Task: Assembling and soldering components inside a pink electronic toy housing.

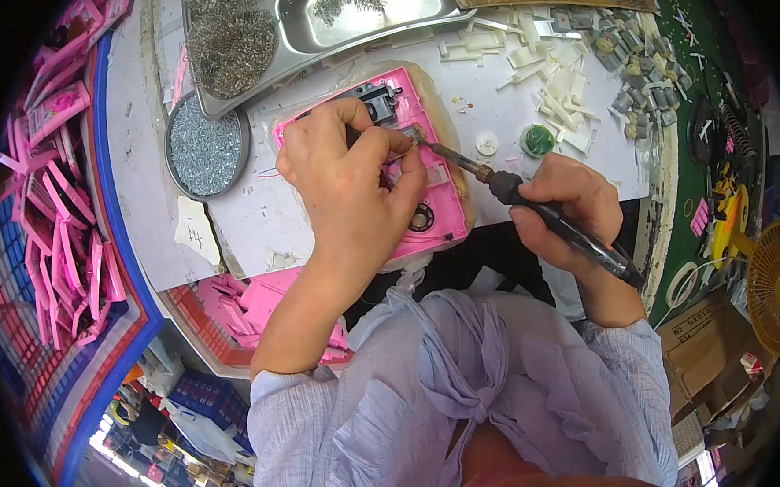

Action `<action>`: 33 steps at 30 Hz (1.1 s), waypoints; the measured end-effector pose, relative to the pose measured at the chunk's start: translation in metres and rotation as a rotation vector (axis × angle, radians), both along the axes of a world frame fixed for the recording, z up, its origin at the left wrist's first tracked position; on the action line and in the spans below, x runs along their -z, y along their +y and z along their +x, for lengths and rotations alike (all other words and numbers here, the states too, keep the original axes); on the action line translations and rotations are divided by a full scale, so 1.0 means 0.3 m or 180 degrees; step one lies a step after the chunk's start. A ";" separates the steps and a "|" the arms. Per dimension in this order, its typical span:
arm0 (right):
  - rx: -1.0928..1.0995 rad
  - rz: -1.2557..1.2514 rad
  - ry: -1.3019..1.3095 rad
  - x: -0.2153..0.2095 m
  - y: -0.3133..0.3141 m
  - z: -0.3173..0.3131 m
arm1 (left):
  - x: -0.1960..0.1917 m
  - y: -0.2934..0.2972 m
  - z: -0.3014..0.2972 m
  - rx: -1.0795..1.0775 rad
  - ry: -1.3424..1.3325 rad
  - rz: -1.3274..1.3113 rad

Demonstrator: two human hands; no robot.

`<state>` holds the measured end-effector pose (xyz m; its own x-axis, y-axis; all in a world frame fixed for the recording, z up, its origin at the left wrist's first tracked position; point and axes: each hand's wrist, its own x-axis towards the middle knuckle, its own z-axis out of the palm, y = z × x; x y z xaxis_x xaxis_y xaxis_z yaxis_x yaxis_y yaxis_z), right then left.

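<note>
- as a soldering iron point(503, 187) slants into an open pink casing point(417, 114), its tip rests just beside the left hand's point(342, 167) bent fingertips, where a slip could burn skin.
- left thumb and forefinger curl nearly together above the casing; what they pinch, if anything, cannot be told, being mostly hidden.
- right hand point(573, 207), fingers closed around the dark handle: a jolt there could swing the tip into pink plastic and melt it.
- the casing lies on a film-wrapped pad point(440, 109) at the table's point(274, 219) near edge; should the slick film slide, the work could shift beneath the iron.
</note>
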<state>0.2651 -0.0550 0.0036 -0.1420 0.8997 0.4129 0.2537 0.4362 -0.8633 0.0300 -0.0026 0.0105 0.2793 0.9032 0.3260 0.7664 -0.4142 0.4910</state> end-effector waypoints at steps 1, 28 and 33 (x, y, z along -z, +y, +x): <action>0.0006 0.0068 -0.0038 -0.002 0.003 -0.003 | 0.000 0.000 0.000 0.0000 0.0008 -0.0005; -0.0027 0.0290 -0.0195 -0.012 0.008 -0.002 | -0.004 -0.001 0.004 -0.0020 0.0059 0.0029; 0.0082 0.0080 -0.0087 -0.007 -0.012 0.011 | -0.005 -0.005 0.003 -0.0057 0.0087 0.0019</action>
<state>0.2685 -0.0588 0.0056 -0.1304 0.8926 0.4317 0.2884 0.4507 -0.8448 0.0309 -0.0040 0.0119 0.2720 0.9062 0.3238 0.7868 -0.4032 0.4674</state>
